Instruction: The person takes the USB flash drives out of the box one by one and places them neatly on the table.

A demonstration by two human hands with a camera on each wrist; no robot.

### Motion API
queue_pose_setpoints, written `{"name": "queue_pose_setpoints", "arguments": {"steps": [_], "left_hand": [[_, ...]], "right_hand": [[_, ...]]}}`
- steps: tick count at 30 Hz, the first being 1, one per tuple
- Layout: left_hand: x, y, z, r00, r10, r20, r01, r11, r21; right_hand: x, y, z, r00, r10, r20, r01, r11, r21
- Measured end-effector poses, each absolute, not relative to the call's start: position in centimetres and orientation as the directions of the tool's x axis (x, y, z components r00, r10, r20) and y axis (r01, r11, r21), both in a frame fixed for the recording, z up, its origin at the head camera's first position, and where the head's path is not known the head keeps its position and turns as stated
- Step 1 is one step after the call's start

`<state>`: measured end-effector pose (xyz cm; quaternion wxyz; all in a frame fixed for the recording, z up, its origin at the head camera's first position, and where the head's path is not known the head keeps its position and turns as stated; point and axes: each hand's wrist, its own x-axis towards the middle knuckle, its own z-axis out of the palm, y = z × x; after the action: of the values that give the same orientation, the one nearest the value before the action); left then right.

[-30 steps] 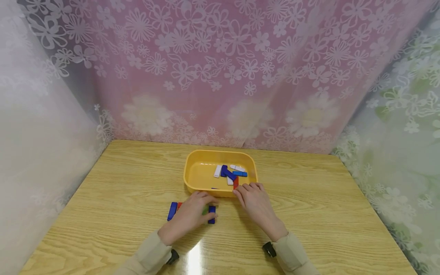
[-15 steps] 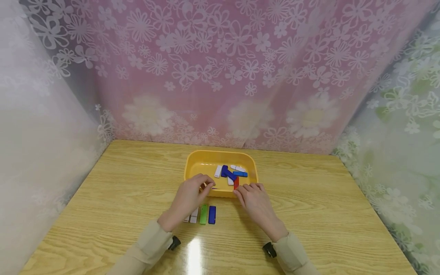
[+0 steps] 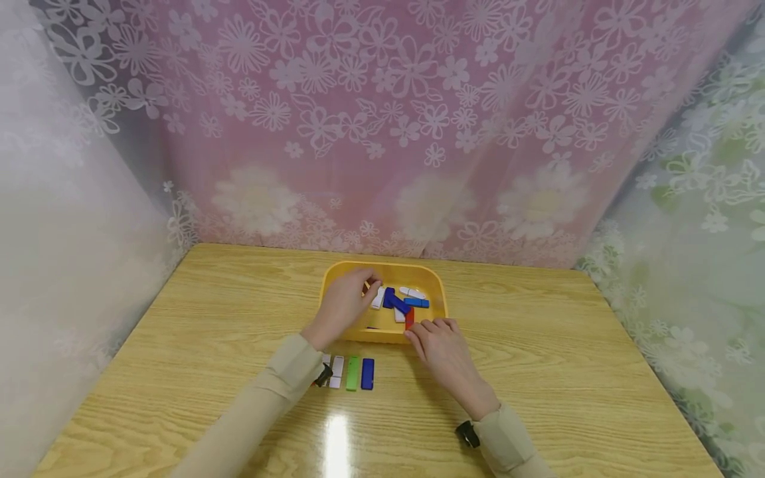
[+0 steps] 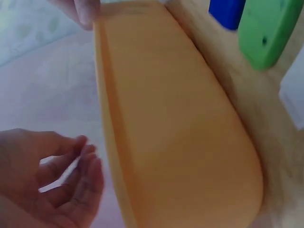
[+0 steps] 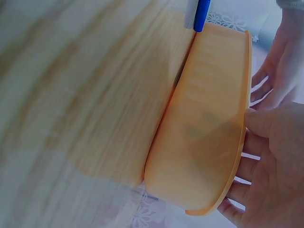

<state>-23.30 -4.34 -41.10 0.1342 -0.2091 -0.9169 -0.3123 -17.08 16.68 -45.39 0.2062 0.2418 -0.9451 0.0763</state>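
Note:
A yellow plastic tub (image 3: 343, 334) holds several small oblong sticks that look like USB flash drives. My left hand (image 3: 343, 302) is over the tub's left half, fingers loosely bent beside a white stick (image 3: 378, 298). Nothing shows between those fingers in the left wrist view. At the front right corner my right hand (image 3: 445, 352) grips the tub's rim, thumb outside and fingers inside. Close to it in the tub lie a red stick (image 3: 409, 318), a dark blue stick (image 3: 399, 304), a brighter blue one (image 3: 416, 303) and a capped white one (image 3: 412, 293).
Sticks stand in a row on the wooden table (image 3: 568, 372) before the tub: a dark blue stick (image 3: 367, 374), a green stick (image 3: 352, 373) and a white stick (image 3: 337, 372). My left sleeve (image 3: 263, 392) covers the row's left part. A flowered curtain (image 3: 382, 133) hangs behind.
My left hand has risen from the row of sticks, over the front rim and forward into the tub. The right hand has stayed on the rim.

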Motion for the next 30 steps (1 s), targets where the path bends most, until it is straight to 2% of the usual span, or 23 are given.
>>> {"name": "queue_pose_setpoints", "arguments": {"steps": [6, 12, 24, 30], "left_hand": [[-25.3, -3.6, -42.1, -0.923, 0.341, 0.180, 0.386, 0.811, 0.440], [-26.5, -2.8, -43.4, -0.933, 0.361, 0.017, 0.336, 0.849, 0.408], [-26.9, -2.3, -43.7, -0.910, 0.408, -0.069, 0.363, 0.867, 0.342], [-27.1, -2.4, -43.6, -0.922, 0.369, -0.114, 0.290, 0.857, 0.425]], "right_hand": [[-17.1, 16.7, -45.4, -0.801, -0.421, 0.426, -0.487, 0.872, -0.053], [-17.1, 16.7, -45.5, -0.817, -0.411, 0.404, -0.475, 0.877, -0.068], [-17.1, 16.7, -45.6, -0.822, -0.412, 0.394, -0.480, 0.873, -0.088], [-17.2, 16.8, -45.6, -0.818, -0.413, 0.400, -0.481, 0.872, -0.083]]}}
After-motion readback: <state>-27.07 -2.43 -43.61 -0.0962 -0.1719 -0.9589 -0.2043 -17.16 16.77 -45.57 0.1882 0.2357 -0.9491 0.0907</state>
